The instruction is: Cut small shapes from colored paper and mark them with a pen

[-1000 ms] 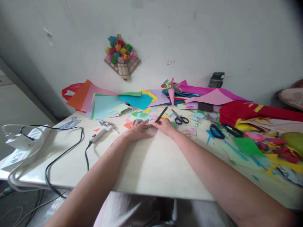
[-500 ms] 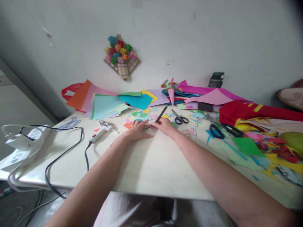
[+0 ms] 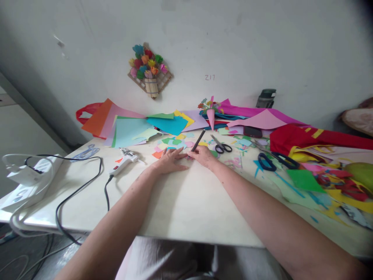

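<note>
My right hand [image 3: 204, 156] grips a slim black pencil [image 3: 198, 140], which leans with its upper end up and away from me. Its lower tip is hidden by the fingers. Beside it, my left hand [image 3: 171, 160] lies flat, fingers stretched out and spread, the fingertips close to the right hand. A small pinkish bit shows under the right fingers, too small to make out. Several coloured paper cut-outs [image 3: 176, 142] lie just beyond both hands. A pair of black-handled scissors [image 3: 223, 148] rests right of the pencil.
A white glue gun [image 3: 121, 165] lies at left, its cord running toward a power strip [image 3: 35, 182]. Coloured sheets [image 3: 132, 128] and a pink paper cone [image 3: 211, 118] with paper flowers stand along the wall. Larger scissors [image 3: 275, 160] and paper scraps [image 3: 305, 181] cover the right side.
The pencil's upper end has tipped very slightly to the left. Both hands stay in nearly the same place.
</note>
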`<state>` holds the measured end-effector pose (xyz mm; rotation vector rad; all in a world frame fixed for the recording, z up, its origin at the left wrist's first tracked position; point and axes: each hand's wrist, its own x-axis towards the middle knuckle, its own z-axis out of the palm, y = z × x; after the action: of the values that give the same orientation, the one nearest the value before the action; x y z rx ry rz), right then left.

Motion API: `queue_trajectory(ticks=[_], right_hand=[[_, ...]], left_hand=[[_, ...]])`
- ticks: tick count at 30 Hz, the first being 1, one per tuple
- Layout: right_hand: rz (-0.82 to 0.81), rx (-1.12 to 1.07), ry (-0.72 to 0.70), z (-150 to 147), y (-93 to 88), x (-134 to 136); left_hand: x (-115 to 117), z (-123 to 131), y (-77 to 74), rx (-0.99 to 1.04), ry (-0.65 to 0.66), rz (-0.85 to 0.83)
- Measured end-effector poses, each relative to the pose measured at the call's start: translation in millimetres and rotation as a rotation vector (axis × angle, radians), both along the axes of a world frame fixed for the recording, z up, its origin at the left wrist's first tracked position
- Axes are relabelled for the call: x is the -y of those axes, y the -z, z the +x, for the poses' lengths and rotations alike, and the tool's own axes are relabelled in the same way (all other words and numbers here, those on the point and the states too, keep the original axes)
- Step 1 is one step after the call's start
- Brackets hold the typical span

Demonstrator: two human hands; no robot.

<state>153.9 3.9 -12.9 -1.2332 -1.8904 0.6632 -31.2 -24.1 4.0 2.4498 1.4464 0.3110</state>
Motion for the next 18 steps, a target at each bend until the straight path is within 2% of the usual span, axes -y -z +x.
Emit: queue_trajectory(ticks=[8, 18], right_hand=[[-0.030, -0.114, -0.021, 1.0, 5.4, -5.1], [0.016, -0.025, -0.005, -0.3, 3.7, -5.4]], left_hand=[[0.7, 1.6, -0.7, -0.016, -0.001, 0.004], [2.1, 2.0, 3.2, 0.018, -0.007, 0.077]])
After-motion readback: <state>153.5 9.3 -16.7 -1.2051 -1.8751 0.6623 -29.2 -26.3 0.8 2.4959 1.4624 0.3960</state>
